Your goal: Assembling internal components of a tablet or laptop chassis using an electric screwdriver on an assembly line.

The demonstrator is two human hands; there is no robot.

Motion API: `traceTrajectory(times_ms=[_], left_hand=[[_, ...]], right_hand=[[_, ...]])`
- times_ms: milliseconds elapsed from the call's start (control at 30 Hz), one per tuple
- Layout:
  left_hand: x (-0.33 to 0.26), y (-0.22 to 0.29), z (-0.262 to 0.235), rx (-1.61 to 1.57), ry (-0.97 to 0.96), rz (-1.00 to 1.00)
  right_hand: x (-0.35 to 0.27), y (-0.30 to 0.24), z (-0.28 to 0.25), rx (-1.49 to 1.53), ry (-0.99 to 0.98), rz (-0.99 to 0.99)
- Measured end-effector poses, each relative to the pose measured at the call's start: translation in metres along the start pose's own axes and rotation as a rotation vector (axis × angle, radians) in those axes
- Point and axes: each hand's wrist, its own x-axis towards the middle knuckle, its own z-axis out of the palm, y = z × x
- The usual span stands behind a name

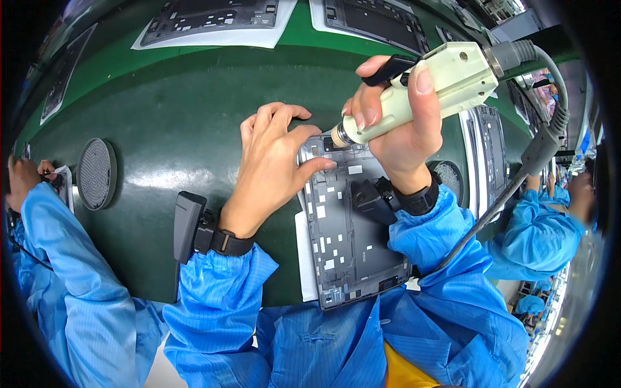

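Observation:
My right hand (404, 129) is wrapped round a cream electric screwdriver (440, 84) with a black lever and a grey cable. Its metal nose points down and left at the far-left corner of a dark grey tablet housing (349, 226); whether the bit touches is hidden. The housing lies flat before me, dotted with small white patches. My left hand (275, 145) rests at that same corner, thumb and fingers apart, the thumb on the housing and the index fingertip by its far edge. Nothing shows between them.
White paper (304, 258) lies under the housing. More dark housings (213, 19) rest on white sheets at the back and right of the green table (155, 213). A round grey textured disc (97, 173) stands at left. Co-workers in blue sleeves (71, 239) sit on both sides.

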Motion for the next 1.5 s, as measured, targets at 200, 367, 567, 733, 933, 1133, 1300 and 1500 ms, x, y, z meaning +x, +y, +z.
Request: traceTrajectory(times_ms=[200,367,567,733,933,1133,1300,1500], left_hand=[[-0.001,-0.001,0.002,-0.010,0.031,0.016],[-0.003,-0.002,0.002,-0.015,0.037,0.036],[-0.004,-0.007,0.008,-0.039,0.096,0.044],[0.003,-0.002,0.003,-0.006,-0.012,0.011],[0.006,0.000,0.010,0.017,-0.055,-0.019],[0.002,0.016,0.017,0.250,0.150,-0.199],[-0.004,0.031,0.015,0.258,0.024,-0.305],[-0.001,0.036,0.013,0.058,0.144,-0.490]], right_hand=[[0.000,0.003,0.002,-0.021,-0.009,-0.008],[-0.002,0.004,0.008,-0.061,-0.029,-0.003],[0.001,0.010,0.018,-0.086,-0.028,-0.003],[0.002,0.010,0.016,-0.038,-0.032,0.029],[0.003,0.000,-0.014,0.056,0.097,0.021],[-0.056,-0.085,-0.099,0.269,0.273,0.138],[-0.153,-0.108,-0.146,-0.102,0.313,0.421],[-0.213,-0.108,-0.167,-0.486,0.261,0.750]])
